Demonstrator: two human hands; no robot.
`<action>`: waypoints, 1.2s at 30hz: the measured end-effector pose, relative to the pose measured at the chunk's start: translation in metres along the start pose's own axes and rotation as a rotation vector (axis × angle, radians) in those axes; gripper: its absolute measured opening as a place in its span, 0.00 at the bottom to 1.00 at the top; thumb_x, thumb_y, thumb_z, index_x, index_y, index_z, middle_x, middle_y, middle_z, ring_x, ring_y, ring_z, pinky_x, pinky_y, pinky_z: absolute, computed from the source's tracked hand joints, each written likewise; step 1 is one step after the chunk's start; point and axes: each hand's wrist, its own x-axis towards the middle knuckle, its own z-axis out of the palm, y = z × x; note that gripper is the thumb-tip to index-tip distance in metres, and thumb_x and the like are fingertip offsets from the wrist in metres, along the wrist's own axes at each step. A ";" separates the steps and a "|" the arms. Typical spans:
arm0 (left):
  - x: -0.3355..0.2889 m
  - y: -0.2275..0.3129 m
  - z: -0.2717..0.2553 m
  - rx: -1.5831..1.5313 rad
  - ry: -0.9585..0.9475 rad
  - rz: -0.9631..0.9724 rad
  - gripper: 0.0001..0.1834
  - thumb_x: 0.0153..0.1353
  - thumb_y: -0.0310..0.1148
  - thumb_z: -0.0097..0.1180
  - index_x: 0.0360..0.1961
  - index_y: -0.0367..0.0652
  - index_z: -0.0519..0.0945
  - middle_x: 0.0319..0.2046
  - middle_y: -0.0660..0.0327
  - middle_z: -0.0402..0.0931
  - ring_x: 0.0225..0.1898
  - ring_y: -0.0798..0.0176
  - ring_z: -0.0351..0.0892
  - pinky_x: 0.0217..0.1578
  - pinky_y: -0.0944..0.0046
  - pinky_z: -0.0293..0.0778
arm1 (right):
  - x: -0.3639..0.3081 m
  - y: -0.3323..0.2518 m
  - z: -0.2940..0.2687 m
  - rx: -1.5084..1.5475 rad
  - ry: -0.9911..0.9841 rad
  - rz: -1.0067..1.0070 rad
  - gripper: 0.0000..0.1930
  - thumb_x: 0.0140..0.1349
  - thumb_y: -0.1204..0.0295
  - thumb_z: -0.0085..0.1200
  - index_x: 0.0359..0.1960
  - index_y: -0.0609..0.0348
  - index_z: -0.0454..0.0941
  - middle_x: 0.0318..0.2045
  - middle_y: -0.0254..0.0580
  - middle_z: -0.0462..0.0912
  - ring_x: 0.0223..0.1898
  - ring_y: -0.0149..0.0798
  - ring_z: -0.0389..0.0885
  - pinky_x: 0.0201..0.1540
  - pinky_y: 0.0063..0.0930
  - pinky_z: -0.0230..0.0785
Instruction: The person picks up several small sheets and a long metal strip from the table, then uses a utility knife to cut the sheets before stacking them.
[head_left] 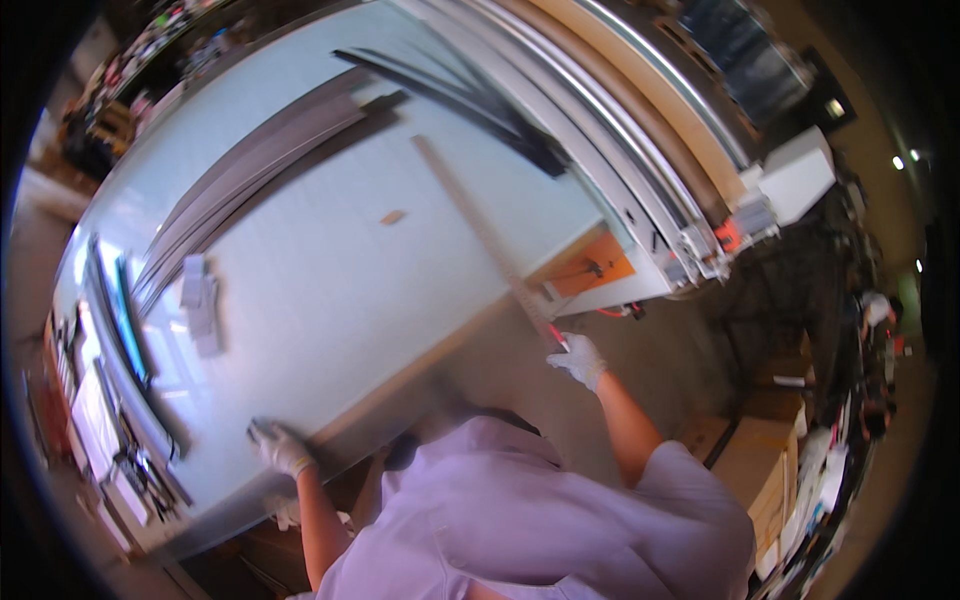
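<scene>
My left hand, in a whitish glove, rests at the near left edge of the pale blue tabletop. Its fingers are bent around a small dark thing, too blurred to name. Off to the right, my right hand, also gloved, is closed at the near end of a long, narrow ruler. A red-and-white part shows right at its fingers. From there the ruler slants away over the table's front edge and across the top. Between the hands and the far side lies a small tan scrap.
Long grey strips are stacked toward the far left, with short grey pieces nearer. Dark bars lie by a machine with long metal rails. An orange panel sits at the table's right corner. Cardboard stands at right.
</scene>
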 end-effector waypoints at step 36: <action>0.198 -0.250 -0.114 -0.605 0.265 -0.003 0.20 0.66 0.36 0.59 0.55 0.36 0.80 0.43 0.51 0.83 0.46 0.51 0.83 0.52 0.57 0.76 | -0.151 -0.485 0.490 0.257 -0.765 -0.328 0.17 0.70 0.63 0.55 0.43 0.69 0.82 0.26 0.38 0.83 0.30 0.29 0.79 0.32 0.29 0.73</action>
